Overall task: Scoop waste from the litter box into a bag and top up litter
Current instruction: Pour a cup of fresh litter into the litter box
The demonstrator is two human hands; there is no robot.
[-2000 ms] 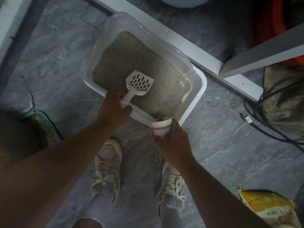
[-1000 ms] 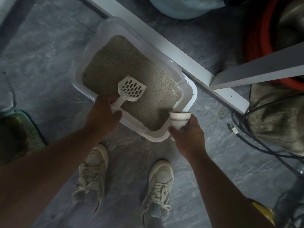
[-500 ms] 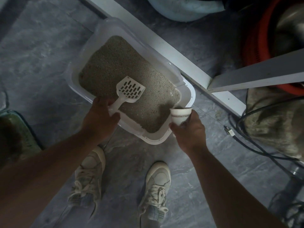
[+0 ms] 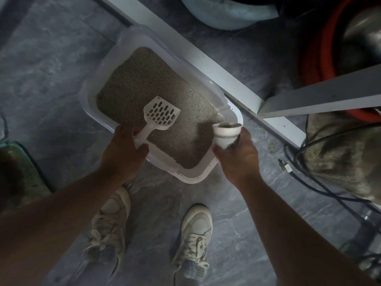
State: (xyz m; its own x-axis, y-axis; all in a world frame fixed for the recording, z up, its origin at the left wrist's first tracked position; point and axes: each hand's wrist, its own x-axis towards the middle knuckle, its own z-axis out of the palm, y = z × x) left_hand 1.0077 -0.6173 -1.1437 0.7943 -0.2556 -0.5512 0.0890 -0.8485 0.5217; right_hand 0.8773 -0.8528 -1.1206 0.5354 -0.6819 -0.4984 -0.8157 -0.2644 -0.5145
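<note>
While the head camera looks down at the grey floor (image 4: 51, 83), a white litter box (image 4: 208, 172) lies there at a slant, and its far long side is just beside a white frame bar (image 4: 206, 60). Grey-brown litter (image 4: 144, 79) fills the box. The left hand (image 4: 123, 151) is closed around the handle of a white slotted scoop (image 4: 160, 112), and the blade of the scoop is over the litter near the near long wall; I cannot tell if the blade touches the litter. The right hand (image 4: 237, 155) grips a small white cup (image 4: 226, 133) from below and from the side, over the near right corner of the box. The cup is almost upright and some grainy material shows at its mouth. Two pale sneakers (image 4: 111, 223) stand on the floor below the box. At the right, dark cables (image 4: 309, 182) lie on the floor near a brownish sack (image 4: 340, 153), and an orange basket (image 4: 317, 58) is behind a second white bar. A pale blue basin (image 4: 222, 15) is at the top edge.
</note>
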